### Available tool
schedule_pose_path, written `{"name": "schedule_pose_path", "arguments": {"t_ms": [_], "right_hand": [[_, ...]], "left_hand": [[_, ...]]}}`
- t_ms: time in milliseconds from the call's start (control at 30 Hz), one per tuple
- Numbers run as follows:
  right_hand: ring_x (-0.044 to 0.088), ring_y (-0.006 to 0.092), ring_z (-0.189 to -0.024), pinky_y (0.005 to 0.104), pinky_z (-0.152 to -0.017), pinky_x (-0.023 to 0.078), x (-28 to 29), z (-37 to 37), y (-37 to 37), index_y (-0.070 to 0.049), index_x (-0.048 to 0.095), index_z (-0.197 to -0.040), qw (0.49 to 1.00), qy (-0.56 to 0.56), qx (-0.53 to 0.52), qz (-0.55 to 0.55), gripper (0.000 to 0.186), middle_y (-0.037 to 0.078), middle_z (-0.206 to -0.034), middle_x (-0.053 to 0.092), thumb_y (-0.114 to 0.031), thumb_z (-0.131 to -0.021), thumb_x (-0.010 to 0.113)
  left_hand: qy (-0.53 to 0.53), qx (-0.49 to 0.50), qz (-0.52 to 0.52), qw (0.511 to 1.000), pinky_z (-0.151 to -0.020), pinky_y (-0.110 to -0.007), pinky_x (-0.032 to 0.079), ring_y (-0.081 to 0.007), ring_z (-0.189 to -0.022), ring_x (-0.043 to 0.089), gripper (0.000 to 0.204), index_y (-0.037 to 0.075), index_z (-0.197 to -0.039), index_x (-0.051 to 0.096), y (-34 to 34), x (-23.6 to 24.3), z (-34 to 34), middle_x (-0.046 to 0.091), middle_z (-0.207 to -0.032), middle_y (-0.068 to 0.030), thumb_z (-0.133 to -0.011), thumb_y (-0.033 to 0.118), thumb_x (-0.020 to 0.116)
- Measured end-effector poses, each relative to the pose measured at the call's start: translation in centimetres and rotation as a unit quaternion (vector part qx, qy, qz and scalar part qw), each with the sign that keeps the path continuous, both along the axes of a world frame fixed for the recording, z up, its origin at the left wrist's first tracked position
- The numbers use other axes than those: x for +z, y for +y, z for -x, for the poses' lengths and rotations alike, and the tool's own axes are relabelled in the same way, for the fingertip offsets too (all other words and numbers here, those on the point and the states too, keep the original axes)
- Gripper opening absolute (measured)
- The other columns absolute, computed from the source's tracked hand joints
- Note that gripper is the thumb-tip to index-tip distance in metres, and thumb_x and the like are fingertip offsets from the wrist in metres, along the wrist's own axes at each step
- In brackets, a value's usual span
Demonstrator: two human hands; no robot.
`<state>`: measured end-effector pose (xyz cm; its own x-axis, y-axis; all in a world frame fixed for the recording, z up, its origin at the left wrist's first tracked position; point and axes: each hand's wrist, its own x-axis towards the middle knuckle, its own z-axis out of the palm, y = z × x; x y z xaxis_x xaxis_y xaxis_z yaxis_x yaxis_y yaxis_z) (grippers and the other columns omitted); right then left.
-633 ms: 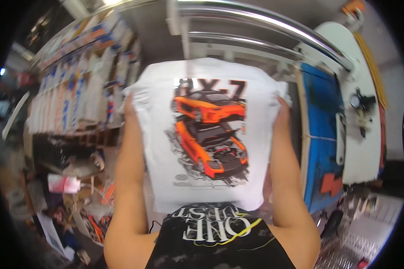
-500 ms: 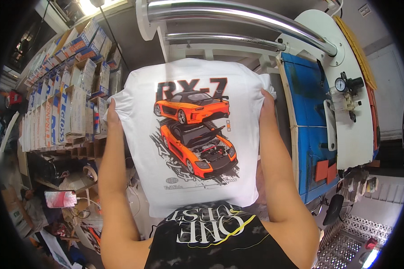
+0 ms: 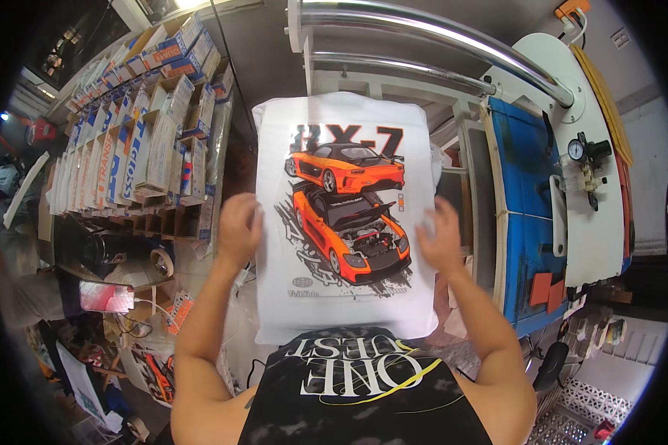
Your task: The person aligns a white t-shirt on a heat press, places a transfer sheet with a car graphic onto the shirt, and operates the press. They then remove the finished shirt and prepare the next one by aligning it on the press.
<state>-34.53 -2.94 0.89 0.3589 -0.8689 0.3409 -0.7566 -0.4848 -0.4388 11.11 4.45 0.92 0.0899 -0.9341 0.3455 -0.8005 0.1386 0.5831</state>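
Observation:
A white T-shirt (image 3: 345, 315) lies spread in front of me, its sides drawn in to a nearly rectangular outline. The printed picture (image 3: 349, 208) on it shows two orange and black sports cars below dark lettering. My left hand (image 3: 240, 230) is at the shirt's left edge with the fingers bent; how far they close is hidden. Beside the right edge is my right hand (image 3: 439, 233), slightly blurred, its bent fingers apart and nothing visible in them. Whether either hand touches the cloth I cannot tell.
Shiny metal rollers (image 3: 438, 33) span the machine behind the shirt. To the right are a blue padded slab (image 3: 523, 185) and a white panel with a pressure gauge (image 3: 576, 149). Stacked cardboard boxes (image 3: 137, 141) fill the left, above a lit phone (image 3: 106, 296) on a cable.
Both hands have let go of the shirt's upper sides and moved inward and nearer to me. The shirt's bunched sides have dropped out of sight; the view has shifted slightly.

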Motion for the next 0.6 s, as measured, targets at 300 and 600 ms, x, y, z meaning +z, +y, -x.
{"name": "schedule_pose_path", "arguments": {"t_ms": [300, 600], "right_hand": [[0.044, 0.0425, -0.140, 0.0567, -0.118, 0.030, 0.7, -1.6, 10.2, -0.005, 0.067, -0.125, 0.996, 0.047, 0.051, -0.055, 0.052, 0.018, -0.143, 0.055, -0.037, -0.085, 0.076], [0.043, 0.0418, -0.141, 0.0572, -0.118, 0.030, 0.4, -1.4, 10.3, -0.005, 0.069, -0.123, 0.997, 0.048, 0.053, -0.034, 0.051, 0.017, -0.144, 0.055, -0.038, -0.085, 0.076]], "left_hand": [[-0.060, -0.093, -0.018, 0.994, -0.119, -0.056, 0.031, -0.0380, -0.141, 0.047, 0.045, 0.008, -0.117, 0.073, 6.1, -0.6, 6.1, 0.061, -0.141, -0.0136, -0.077, 0.024, 0.083], [-0.049, -0.086, -0.004, 0.995, -0.118, -0.057, 0.032, -0.0386, -0.139, 0.048, 0.045, 0.007, -0.116, 0.072, 6.4, -1.4, 6.0, 0.061, -0.139, -0.0145, -0.076, 0.024, 0.083]]}}
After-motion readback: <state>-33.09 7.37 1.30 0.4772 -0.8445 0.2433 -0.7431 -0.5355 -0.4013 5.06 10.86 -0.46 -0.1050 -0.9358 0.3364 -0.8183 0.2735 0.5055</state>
